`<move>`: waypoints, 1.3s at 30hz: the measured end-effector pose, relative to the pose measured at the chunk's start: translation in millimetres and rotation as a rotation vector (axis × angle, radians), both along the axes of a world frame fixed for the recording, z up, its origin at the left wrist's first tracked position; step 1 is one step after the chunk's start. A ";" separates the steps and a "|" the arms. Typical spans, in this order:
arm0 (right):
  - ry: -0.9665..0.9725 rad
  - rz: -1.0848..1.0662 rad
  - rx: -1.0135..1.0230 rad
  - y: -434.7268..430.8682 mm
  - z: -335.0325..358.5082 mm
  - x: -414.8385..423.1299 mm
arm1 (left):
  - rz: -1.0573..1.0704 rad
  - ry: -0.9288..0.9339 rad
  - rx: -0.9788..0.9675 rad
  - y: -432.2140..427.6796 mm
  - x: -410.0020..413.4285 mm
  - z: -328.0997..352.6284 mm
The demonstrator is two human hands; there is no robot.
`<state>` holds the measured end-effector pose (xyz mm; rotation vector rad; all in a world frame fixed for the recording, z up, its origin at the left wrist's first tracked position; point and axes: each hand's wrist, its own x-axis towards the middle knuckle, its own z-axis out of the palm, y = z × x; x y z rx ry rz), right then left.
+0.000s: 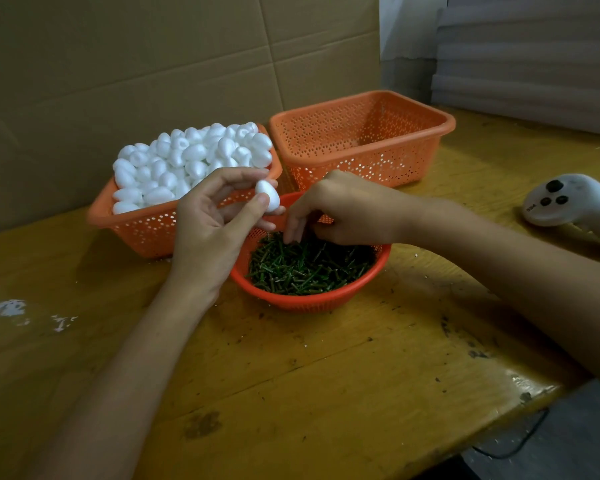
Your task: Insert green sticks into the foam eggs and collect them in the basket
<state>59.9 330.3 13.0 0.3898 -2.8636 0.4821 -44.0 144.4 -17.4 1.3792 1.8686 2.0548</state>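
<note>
Spanning the whole view, the worn wooden table [326,375] carries your work, with a cardboard sheet [153,64] standing behind it. At the back, the empty orange basket [361,168] sits just right of the heaped basket [146,226], piled with white foam eggs [187,157]. Nearer you, just in front of both, the round orange bowl [309,301] holds the green sticks [309,265]. A white controller [568,199] lies far right. Your left hand [208,230] pinches one foam egg [268,195] between thumb and fingertips above the bowl's left rim. Your right hand [347,209] dips curled fingers into the sticks; whether it has caught one, you cannot tell from here
</note>
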 end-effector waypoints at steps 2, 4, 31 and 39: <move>-0.004 0.006 0.018 -0.7 0.4 0.2 | -0.004 0.009 -0.001 0.1 -0.4 0.3; -0.002 0.009 0.032 -0.8 0.3 -0.1 | -0.004 0.011 -0.004 0.3 -0.6 0.2; 0.017 0.010 -0.028 -0.2 -0.6 0.8 | -0.010 0.013 0.009 0.4 -0.6 -2.4; 0.006 0.025 0.066 0.0 1.7 1.2 | -0.016 0.016 0.017 0.1 -1.6 -3.1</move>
